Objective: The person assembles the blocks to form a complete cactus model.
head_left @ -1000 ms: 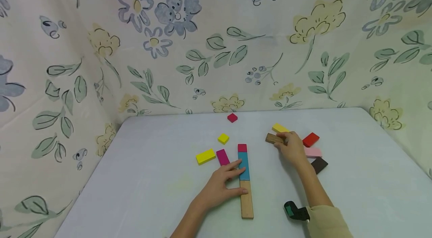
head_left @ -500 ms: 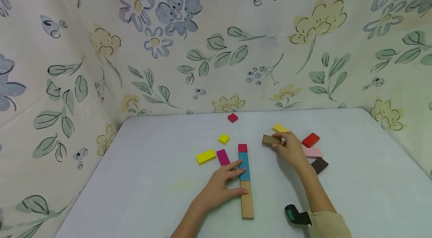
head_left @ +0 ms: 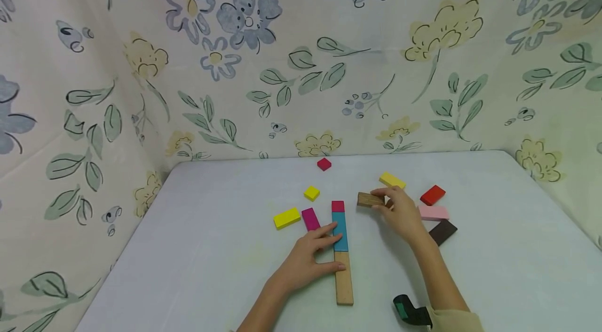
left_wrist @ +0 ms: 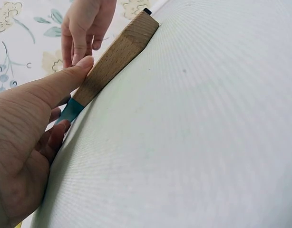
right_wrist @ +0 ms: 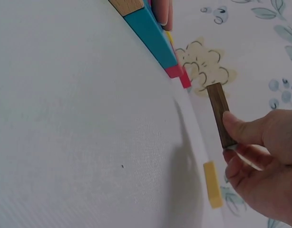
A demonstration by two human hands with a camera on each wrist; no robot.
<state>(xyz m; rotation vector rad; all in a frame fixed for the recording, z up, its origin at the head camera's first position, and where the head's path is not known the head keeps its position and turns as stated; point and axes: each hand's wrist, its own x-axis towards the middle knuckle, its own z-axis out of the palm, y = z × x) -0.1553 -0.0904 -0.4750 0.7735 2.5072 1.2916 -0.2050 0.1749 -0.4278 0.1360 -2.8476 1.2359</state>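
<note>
A row of three blocks lies on the table in the head view: a small crimson block (head_left: 337,206) at the far end, a blue block (head_left: 343,229) and a long pale wooden block (head_left: 344,287) at the near end. My left hand (head_left: 307,263) rests against the row's left side with fingers spread, fingertips on the blue block and thumb on the pale one. To the right of the row, my right hand (head_left: 403,215) pinches a short brown wooden block (head_left: 368,199) by its right end. The right wrist view shows this brown block (right_wrist: 217,114) held above the tabletop.
Left of the row lie yellow (head_left: 287,218) and magenta (head_left: 310,219) blocks, with small yellow (head_left: 311,193) and red (head_left: 324,164) ones farther back. Beyond my right hand are yellow (head_left: 392,180), red (head_left: 432,195), pink (head_left: 433,213) and dark brown (head_left: 443,232) blocks. A floral cloth (head_left: 291,128) hangs behind.
My right hand has moved left and slightly nearer with the brown block, uncovering more of the pink and dark brown blocks. The left hand and the row stay in place.
</note>
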